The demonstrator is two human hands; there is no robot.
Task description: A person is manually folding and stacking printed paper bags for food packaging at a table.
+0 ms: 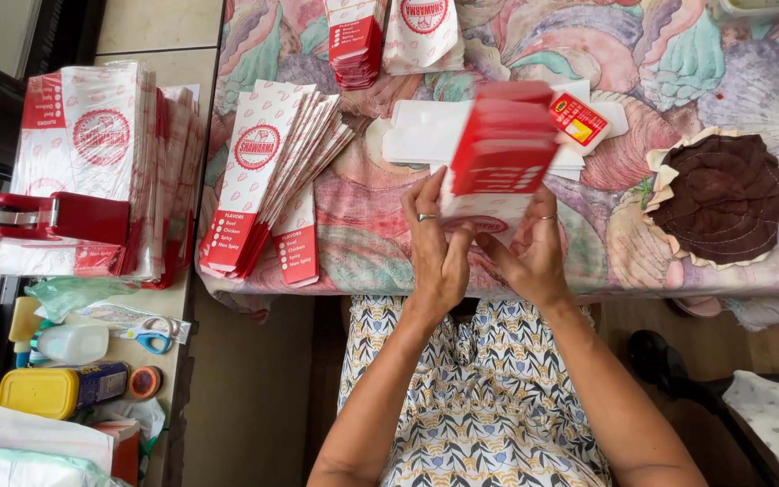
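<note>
Both hands grip one red-and-white paper bag (498,153) over the front edge of a table with a floral cloth (678,72). My left hand (436,239) holds the bag's lower left edge, and a ring shows on one finger. My right hand (529,248) pinches its lower right part, also with a ring. The bag is blurred. Under it lie plain white paper sheets (421,131) and a small red-and-yellow glue tube (579,122).
A fanned stack of printed bags (268,171) lies left of my hands; more bags (353,41) sit at the far edge. A tall bag pile (101,153), red tape dispenser (42,216), scissors (151,334) and bottles crowd a side table. A brown round mat (723,198) lies right.
</note>
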